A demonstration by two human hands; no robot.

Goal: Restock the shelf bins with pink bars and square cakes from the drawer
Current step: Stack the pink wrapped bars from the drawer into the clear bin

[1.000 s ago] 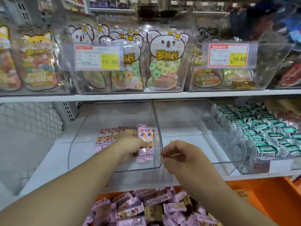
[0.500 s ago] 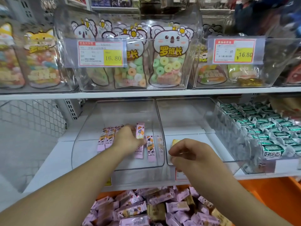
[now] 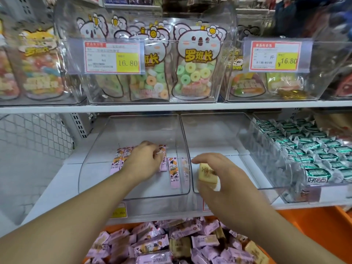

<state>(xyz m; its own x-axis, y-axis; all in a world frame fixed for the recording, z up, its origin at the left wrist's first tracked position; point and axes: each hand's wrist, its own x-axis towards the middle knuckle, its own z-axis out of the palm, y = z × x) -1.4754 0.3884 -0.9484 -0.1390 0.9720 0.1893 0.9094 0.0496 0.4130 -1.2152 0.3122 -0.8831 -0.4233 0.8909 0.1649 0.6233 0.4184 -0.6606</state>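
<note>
Reaching into the clear bin (image 3: 106, 168) at frame centre, the left hand (image 3: 144, 159) curls fingers onto pink bars (image 3: 174, 172) while the right hand (image 3: 219, 174) pinches a square cake (image 3: 206, 173), best laid flat, rows aligned.

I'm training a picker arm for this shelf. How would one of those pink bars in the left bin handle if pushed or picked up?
The pink bar is long, thin and flat on the bin floor, so it probably slides rather than rolls. Its glossy wrapper looks slippery. The left hand is over several at once, so each is likely light.
</note>
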